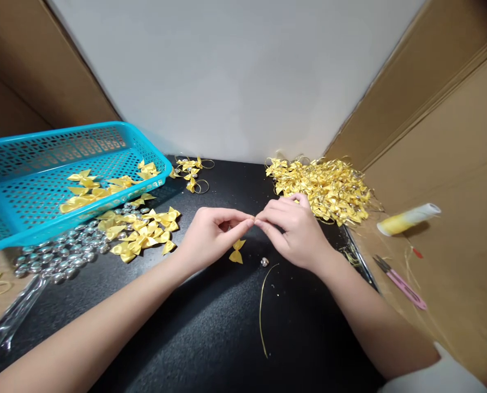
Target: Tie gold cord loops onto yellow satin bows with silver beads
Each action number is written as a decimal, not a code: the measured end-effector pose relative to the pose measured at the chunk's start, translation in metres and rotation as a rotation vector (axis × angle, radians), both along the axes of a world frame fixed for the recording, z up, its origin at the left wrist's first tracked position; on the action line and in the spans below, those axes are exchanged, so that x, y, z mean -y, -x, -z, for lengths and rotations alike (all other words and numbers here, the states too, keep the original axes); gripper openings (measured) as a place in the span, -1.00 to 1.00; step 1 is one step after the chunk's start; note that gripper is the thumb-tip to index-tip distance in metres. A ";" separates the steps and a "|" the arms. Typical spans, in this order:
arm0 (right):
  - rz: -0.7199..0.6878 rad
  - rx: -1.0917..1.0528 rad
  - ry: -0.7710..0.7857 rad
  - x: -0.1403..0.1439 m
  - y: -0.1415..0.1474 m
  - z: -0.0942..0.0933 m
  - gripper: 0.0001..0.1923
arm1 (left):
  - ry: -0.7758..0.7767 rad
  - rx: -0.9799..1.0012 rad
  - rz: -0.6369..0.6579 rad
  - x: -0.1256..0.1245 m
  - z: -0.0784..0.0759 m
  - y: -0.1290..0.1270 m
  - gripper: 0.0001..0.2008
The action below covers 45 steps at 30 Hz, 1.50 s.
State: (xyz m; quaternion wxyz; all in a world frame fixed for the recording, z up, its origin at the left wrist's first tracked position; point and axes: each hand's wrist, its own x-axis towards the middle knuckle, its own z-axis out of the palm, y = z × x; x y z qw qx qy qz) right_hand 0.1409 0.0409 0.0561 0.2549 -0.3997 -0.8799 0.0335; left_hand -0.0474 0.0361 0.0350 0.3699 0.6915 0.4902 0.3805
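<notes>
Fingertips pinched together over my black mat.
My left hand (210,232) and right hand (294,232) meet, pinching something too fine to make out; a yellow bow (237,252), small bell (264,262) and gold cord (262,311) lie just below on open mat (210,327). The blue basket (18,218) holds bows.

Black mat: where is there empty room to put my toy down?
Bare black mat lies between the forearms near the gold cord. Crowded: loose bows and bells left, finished pile right.
</notes>
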 end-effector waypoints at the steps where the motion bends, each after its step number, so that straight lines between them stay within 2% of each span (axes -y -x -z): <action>1: 0.001 0.007 -0.004 0.000 0.000 0.000 -0.78 | -0.023 -0.042 0.009 -0.001 0.000 0.001 -0.74; 4: 0.008 -0.022 -0.013 -0.001 0.001 0.001 -0.79 | -0.046 -0.097 0.028 -0.001 0.001 0.002 -0.74; 7: 0.012 -0.160 0.056 -0.004 0.001 0.004 -0.79 | 0.007 -0.025 0.054 0.000 0.001 0.001 -0.76; 10: -0.033 -0.404 0.340 -0.011 -0.001 0.009 -0.94 | 0.106 0.144 0.049 -0.001 0.002 -0.001 -0.79; 12: -0.091 -0.520 0.541 -0.016 -0.003 0.013 -0.86 | 0.159 0.231 0.038 -0.002 0.004 -0.002 -0.82; 14: -0.130 -0.568 0.635 -0.018 -0.003 0.016 -0.84 | 0.201 0.290 0.045 -0.004 0.005 -0.002 -0.84; 20: -0.124 -0.583 0.621 -0.016 0.002 0.017 -0.92 | 0.279 0.362 0.038 -0.004 0.009 -0.003 -0.87; 27: -0.116 -0.527 0.609 -0.015 0.004 0.015 -0.89 | 0.264 0.334 0.025 -0.005 0.009 -0.004 -0.87; 34: -0.112 -0.512 0.559 -0.017 0.001 0.014 -0.88 | 0.218 0.365 -0.094 -0.005 0.012 -0.005 -0.86; 45: -0.065 -0.465 0.518 -0.018 -0.002 0.013 -0.89 | 0.202 0.341 -0.170 -0.003 0.019 -0.006 -0.88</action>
